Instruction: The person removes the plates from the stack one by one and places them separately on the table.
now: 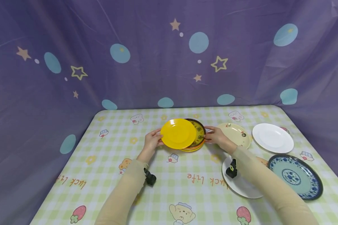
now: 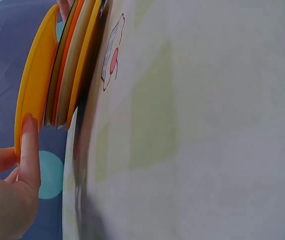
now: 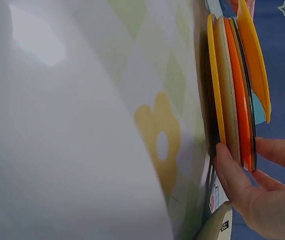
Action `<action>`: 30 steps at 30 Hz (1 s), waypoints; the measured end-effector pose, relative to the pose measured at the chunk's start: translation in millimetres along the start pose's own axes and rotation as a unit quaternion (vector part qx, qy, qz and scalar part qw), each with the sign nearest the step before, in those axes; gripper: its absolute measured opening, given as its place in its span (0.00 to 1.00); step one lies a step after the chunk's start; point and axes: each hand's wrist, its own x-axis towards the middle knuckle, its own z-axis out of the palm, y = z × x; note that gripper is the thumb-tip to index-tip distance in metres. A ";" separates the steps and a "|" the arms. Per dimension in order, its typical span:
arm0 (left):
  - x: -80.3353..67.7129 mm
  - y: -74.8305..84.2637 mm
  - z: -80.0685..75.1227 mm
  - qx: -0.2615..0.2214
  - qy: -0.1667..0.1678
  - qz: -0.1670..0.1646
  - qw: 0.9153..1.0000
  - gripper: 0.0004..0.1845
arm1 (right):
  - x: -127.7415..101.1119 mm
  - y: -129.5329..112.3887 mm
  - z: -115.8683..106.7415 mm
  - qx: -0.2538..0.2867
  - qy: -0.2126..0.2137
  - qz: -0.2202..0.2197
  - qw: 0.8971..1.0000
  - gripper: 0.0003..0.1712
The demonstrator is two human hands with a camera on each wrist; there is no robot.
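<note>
Near right, a near white plate (image 1: 240,185) (half under the right sleeve (image 1: 266,176)) and a blue-rimmed plate (image 1: 294,177) lie loose, unstacked. Farther in, mid-table: several plates already in the stack (image 1: 200,134); yellow plate (image 1: 178,133) not squared on it, held just above, offset left. Forearms reach forward, converging. Left hand (image 1: 152,141) pinches the yellow plate's left edge; right hand (image 1: 217,137) pinches the stack's right edge. Beyond right: cream plate (image 1: 233,134), far white plate (image 1: 273,138), also loose.
</note>
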 end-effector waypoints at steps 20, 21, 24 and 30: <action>0.0 9.0 -29.5 -0.001 0.029 -0.021 0.999 0.21 | -2.2 -4.1 -0.5 0.008 -0.008 0.008 1.000 0.33; -0.1 9.4 -30.8 -0.001 0.028 -0.019 0.999 0.21 | -2.0 -3.7 -0.6 0.004 -0.008 0.006 1.000 0.33; -0.1 9.7 -34.4 -0.007 0.030 -0.017 0.999 0.21 | -2.2 -3.4 -0.3 0.005 -0.004 0.007 1.000 0.33; -0.2 9.6 -43.0 -0.009 0.043 -0.015 0.999 0.21 | -2.5 -3.0 0.3 0.007 0.001 0.009 1.000 0.33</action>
